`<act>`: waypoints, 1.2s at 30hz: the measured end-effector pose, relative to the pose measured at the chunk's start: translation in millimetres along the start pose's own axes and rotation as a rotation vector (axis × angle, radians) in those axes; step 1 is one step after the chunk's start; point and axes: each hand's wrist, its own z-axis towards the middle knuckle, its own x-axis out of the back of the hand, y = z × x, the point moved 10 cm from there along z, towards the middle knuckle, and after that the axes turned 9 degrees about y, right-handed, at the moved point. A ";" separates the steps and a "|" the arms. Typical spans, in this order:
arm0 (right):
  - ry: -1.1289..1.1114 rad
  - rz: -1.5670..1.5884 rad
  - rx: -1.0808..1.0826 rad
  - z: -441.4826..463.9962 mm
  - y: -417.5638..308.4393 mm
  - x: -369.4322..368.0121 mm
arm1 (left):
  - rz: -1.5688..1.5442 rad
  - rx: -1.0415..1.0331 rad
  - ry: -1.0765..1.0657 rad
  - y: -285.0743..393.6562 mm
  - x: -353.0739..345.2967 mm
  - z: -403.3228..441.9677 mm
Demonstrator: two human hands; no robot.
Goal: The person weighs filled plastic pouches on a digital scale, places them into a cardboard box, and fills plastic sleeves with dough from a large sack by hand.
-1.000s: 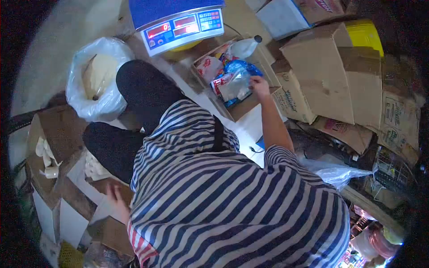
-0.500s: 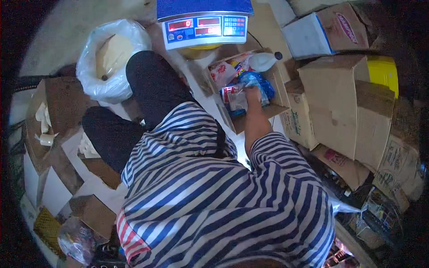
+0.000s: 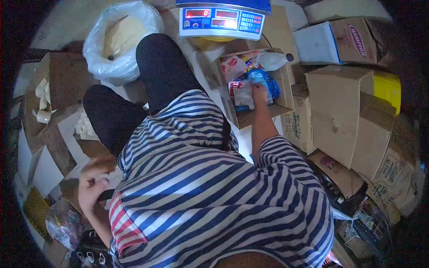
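My right hand [image 3: 260, 94] reaches into an open cardboard box [image 3: 250, 119], its fingers closed at a whitish clear plastic bag [image 3: 243, 94]. Blue plastic bags [image 3: 267, 80] lie against the hand's far side. Also in the box are a white bag with red print [image 3: 233, 67] and a whitish bottle with a dark cap [image 3: 272, 61], lying on its side. At the left, beside my striped shirt, my left hand [image 3: 91, 181] is raised. It is slightly blurred, with fingers loosely bent and apart from the thumb, and nothing visible in it.
A digital scale [image 3: 221, 22] with lit red displays stands ahead. Left of it is a clear plastic sack [image 3: 96, 56] of pale powder. Cardboard boxes [image 3: 330, 114] and a yellow container [image 3: 386, 91] crowd the right. A carton [image 3: 67, 85] with white pieces stands at left.
My left hand has come into view at the left. My right hand stays in the box at the plastic bags. The whole view has shifted slightly.
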 end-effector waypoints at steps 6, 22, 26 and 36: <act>-0.025 0.344 0.345 -10.7 -37.8 73.4 | -0.101 -0.572 -0.329 79.7 -58.2 7.6; -0.589 0.818 0.474 -99.4 -240.0 290.8 | 0.093 -0.503 -0.404 59.2 -12.3 48.2; -0.829 0.677 0.666 -150.8 -343.7 325.4 | -0.183 -0.661 -0.041 121.5 14.4 95.9; -1.057 0.531 1.187 -260.2 -536.4 316.3 | -0.783 -0.650 -0.260 198.0 -17.3 133.4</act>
